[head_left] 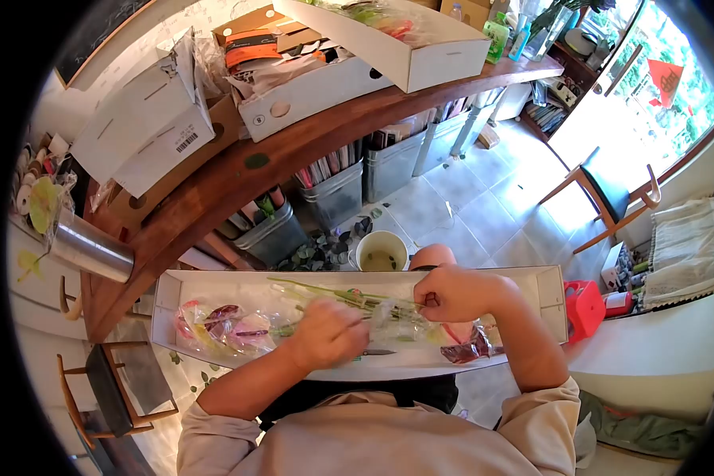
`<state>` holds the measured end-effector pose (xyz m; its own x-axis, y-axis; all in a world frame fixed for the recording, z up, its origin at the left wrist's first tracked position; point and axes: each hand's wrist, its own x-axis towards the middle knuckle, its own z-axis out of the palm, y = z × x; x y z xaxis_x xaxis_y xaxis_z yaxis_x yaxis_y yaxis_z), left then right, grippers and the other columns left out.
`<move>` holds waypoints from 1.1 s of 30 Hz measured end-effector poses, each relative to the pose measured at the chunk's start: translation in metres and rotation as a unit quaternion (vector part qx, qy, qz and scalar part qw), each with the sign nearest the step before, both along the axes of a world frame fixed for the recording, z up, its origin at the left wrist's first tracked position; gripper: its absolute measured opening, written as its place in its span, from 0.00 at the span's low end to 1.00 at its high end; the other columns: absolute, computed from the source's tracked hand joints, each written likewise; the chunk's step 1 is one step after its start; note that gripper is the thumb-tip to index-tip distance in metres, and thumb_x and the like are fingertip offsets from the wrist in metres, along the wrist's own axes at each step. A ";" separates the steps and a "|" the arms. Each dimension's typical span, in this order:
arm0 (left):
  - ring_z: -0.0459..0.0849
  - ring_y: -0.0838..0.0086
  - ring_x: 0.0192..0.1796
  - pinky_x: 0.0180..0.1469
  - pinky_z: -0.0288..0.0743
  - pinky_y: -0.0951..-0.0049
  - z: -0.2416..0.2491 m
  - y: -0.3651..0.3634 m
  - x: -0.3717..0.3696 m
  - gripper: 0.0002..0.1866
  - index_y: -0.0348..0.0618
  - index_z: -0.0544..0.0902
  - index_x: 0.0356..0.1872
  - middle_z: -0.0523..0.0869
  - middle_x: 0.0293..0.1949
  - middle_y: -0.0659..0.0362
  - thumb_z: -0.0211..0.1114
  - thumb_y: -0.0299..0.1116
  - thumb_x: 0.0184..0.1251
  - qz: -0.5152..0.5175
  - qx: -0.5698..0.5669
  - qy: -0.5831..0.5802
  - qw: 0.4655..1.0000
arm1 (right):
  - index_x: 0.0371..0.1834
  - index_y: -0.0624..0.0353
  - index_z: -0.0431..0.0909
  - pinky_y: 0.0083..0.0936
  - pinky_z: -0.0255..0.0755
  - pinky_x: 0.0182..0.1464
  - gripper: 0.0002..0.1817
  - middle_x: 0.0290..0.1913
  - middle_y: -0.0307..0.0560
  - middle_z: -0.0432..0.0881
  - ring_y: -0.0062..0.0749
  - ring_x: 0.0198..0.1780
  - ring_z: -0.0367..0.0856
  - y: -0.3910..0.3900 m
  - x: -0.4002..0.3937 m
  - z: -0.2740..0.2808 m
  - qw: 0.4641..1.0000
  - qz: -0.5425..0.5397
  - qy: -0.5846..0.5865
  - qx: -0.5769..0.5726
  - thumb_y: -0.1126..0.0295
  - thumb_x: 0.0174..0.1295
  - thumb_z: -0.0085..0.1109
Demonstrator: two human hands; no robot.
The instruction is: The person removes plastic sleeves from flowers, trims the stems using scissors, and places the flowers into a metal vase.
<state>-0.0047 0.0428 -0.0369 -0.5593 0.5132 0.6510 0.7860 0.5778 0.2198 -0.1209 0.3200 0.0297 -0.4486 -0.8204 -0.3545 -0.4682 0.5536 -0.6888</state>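
Note:
A long white cardboard box lies across my lap. Inside are flowers in clear plastic wrap at the left end and a dark red wrapped bloom at the right. Green stems run along the middle. My left hand is closed over the stems, its fingers curled; what they grip, if anything, is hidden. At the right part of the box my right hand is held in a pinch near the stem ends, and whatever is in it is too small to name. A small knife lies by the near wall.
A pale bucket stands on the floor just beyond the box, beside fallen leaves. The curved wooden counter carries several cardboard boxes. A red plastic container is at the right; chairs stand at left and far right.

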 end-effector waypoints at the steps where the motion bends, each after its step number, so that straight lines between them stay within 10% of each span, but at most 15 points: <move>1: 0.84 0.62 0.43 0.47 0.78 0.63 -0.006 0.000 0.004 0.18 0.44 0.86 0.48 0.83 0.45 0.58 0.78 0.31 0.55 -0.039 -0.008 -0.024 0.999 | 0.37 0.65 0.85 0.33 0.79 0.41 0.10 0.32 0.51 0.87 0.40 0.35 0.87 0.001 -0.006 -0.003 1.000 0.006 -0.016 -0.006 0.67 0.64 0.69; 7: 0.86 0.54 0.47 0.49 0.82 0.57 -0.035 0.021 0.010 0.19 0.37 0.85 0.54 0.85 0.44 0.52 0.74 0.33 0.64 -0.020 -0.009 -0.261 0.965 | 0.38 0.68 0.83 0.30 0.78 0.39 0.12 0.30 0.50 0.86 0.32 0.32 0.84 0.007 -0.013 -0.006 0.999 0.006 -0.030 -0.026 0.67 0.66 0.69; 16: 0.88 0.53 0.46 0.50 0.84 0.57 -0.030 0.022 0.016 0.19 0.38 0.84 0.54 0.87 0.46 0.51 0.74 0.34 0.64 0.033 0.011 -0.314 0.949 | 0.40 0.69 0.84 0.25 0.80 0.48 0.07 0.38 0.44 0.88 0.21 0.41 0.85 0.036 -0.024 0.035 0.975 -0.095 -0.154 -0.130 0.75 0.69 0.69; 22: 0.89 0.53 0.46 0.48 0.84 0.56 0.022 0.012 0.008 0.17 0.44 0.85 0.50 0.87 0.44 0.53 0.76 0.28 0.60 0.049 0.138 -0.110 0.983 | 0.48 0.68 0.86 0.27 0.80 0.51 0.10 0.41 0.47 0.89 0.25 0.43 0.85 0.025 -0.021 0.049 0.970 -0.066 -0.146 -0.182 0.72 0.70 0.69; 29: 0.88 0.54 0.40 0.43 0.82 0.60 0.018 -0.058 0.004 0.09 0.42 0.88 0.39 0.87 0.39 0.53 0.76 0.29 0.59 0.073 -0.057 -0.326 0.941 | 0.46 0.68 0.87 0.30 0.80 0.49 0.11 0.41 0.58 0.89 0.43 0.43 0.89 -0.019 -0.017 0.059 0.986 -0.080 0.110 -0.099 0.74 0.64 0.70; 33: 0.88 0.55 0.46 0.47 0.83 0.58 0.017 -0.074 0.025 0.13 0.42 0.88 0.41 0.87 0.43 0.54 0.78 0.33 0.57 0.005 -0.117 -0.400 0.909 | 0.43 0.69 0.86 0.28 0.79 0.49 0.10 0.37 0.50 0.89 0.29 0.40 0.85 -0.039 -0.008 0.035 0.971 -0.161 0.036 -0.174 0.75 0.63 0.73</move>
<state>0.0199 -0.0308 -0.0202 -0.8115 0.5770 -0.0922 0.4233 0.6893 0.5879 -0.1287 0.2810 0.0648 -0.7149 -0.6981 -0.0392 -0.3639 0.4194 -0.8317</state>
